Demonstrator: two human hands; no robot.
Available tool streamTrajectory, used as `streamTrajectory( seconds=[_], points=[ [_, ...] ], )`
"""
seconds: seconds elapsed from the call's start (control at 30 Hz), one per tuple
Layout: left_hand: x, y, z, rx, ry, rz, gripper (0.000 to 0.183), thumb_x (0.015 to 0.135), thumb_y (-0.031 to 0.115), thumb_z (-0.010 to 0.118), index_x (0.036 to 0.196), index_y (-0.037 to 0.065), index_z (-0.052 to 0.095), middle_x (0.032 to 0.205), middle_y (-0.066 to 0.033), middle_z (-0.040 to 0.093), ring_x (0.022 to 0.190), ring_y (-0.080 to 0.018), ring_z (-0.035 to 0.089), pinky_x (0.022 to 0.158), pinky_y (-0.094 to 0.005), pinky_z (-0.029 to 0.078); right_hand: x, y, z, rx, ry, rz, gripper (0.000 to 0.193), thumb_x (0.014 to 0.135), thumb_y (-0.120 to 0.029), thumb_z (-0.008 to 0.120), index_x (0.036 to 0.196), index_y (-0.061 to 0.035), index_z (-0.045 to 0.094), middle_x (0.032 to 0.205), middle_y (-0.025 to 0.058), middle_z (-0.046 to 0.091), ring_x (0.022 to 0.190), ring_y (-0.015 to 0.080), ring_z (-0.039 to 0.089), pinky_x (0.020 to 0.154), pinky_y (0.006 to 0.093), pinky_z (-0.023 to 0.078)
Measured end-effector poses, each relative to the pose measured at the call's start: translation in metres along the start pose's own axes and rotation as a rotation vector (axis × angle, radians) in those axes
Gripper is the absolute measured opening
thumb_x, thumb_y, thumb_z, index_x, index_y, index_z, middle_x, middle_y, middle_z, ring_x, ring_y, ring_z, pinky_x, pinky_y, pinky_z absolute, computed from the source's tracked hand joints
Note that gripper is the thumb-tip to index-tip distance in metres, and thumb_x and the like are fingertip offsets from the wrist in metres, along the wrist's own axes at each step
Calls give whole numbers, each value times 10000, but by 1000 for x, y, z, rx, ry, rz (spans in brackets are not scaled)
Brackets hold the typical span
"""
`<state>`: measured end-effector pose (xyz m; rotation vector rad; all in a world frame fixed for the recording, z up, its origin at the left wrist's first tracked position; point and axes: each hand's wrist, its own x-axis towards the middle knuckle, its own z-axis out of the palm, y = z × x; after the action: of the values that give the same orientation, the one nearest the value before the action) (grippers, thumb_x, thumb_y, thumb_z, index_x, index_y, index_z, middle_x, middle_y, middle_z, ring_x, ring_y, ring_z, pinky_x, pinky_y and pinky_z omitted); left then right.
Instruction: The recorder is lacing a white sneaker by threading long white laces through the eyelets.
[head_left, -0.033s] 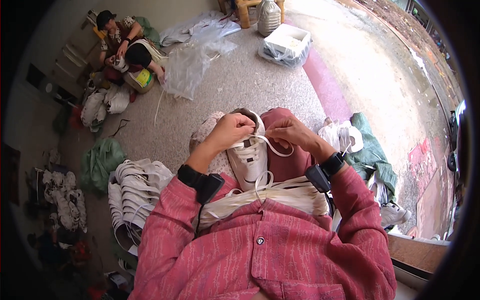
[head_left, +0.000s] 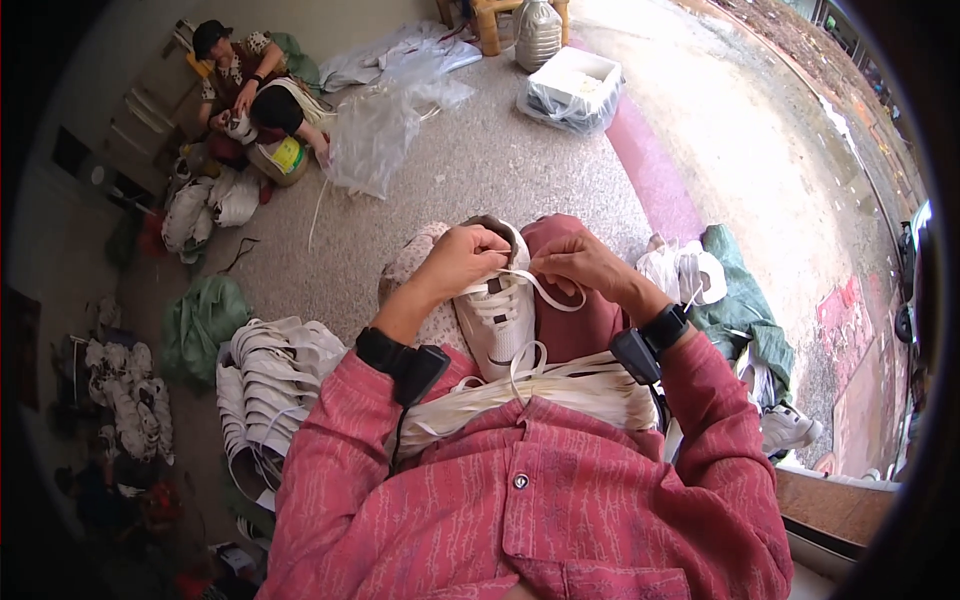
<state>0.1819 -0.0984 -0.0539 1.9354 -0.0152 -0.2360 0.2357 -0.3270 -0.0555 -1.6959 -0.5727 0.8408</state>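
A white sneaker (head_left: 503, 325) rests on my lap between my knees, its toe pointing toward me. A flat white shoelace (head_left: 548, 296) is threaded across its front and loops out to the right. My left hand (head_left: 462, 262) is closed in a pinch at the left of the shoe's opening, with lace at its fingertips. On the other side, my right hand (head_left: 580, 265) pinches the lace near the collar. A thick bundle of cream laces (head_left: 560, 392) lies across my lap, and one lace arches up from it by the shoe's toe.
Stacked white shoes (head_left: 275, 370) and a green sack (head_left: 206, 325) stand at my left. More white shoes (head_left: 685, 272) lie by a green sheet (head_left: 738, 290) at my right. A co-worker (head_left: 245, 90) sits far left, near clear plastic (head_left: 370, 140). A white box (head_left: 575, 80) stands ahead.
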Motion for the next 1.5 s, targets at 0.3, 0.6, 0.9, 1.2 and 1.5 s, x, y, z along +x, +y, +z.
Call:
streamTrajectory(
  seconds=[0.3, 0.6, 0.9, 1.2, 1.5],
  points=[
    [5, -1, -1, -32, -54, -56, 259, 797, 16, 699, 1045, -49, 663, 952, -83, 678, 851, -126, 637, 739, -237, 513, -4, -7, 2, 57, -23, 19, 189, 893, -174, 584, 883, -27, 703, 672, -13, 588, 499, 36, 503, 390, 193, 337],
    [5, -3, -2, -25, -71, -19, 266, 789, 25, 712, 1037, -55, 661, 958, -74, 674, 857, -119, 630, 744, -238, 509, 6, -8, 7, -51, -43, 23, 204, 915, -178, 565, 817, -27, 660, 673, -12, 594, 496, 67, 541, 416, 208, 407],
    [4, -4, 1, 3, -44, 47, 174, 791, 31, 706, 949, -30, 671, 913, -44, 664, 827, -101, 609, 724, -238, 493, 18, -10, 10, 76, -98, 92, 224, 905, -202, 541, 791, -27, 623, 643, 18, 594, 487, 106, 572, 429, 234, 458],
    [-9, 18, -31, 468, 5, 185, 142, 752, 135, 695, 797, 7, 651, 813, -102, 620, 740, -197, 605, 690, -321, 473, 30, -19, 11, -107, 81, -109, 345, 908, -327, 606, 1070, -27, 656, 938, 87, 641, 673, 139, 619, 462, 250, 504],
    [-53, 7, -100, 377, 391, 23, 104, 802, 110, 671, 781, 9, 654, 835, -24, 633, 760, -66, 540, 656, -233, 417, 27, -8, -2, 145, -17, -46, 332, 964, -270, 520, 1134, -2, 617, 1052, 81, 609, 805, 165, 627, 608, 260, 556]
  ],
)
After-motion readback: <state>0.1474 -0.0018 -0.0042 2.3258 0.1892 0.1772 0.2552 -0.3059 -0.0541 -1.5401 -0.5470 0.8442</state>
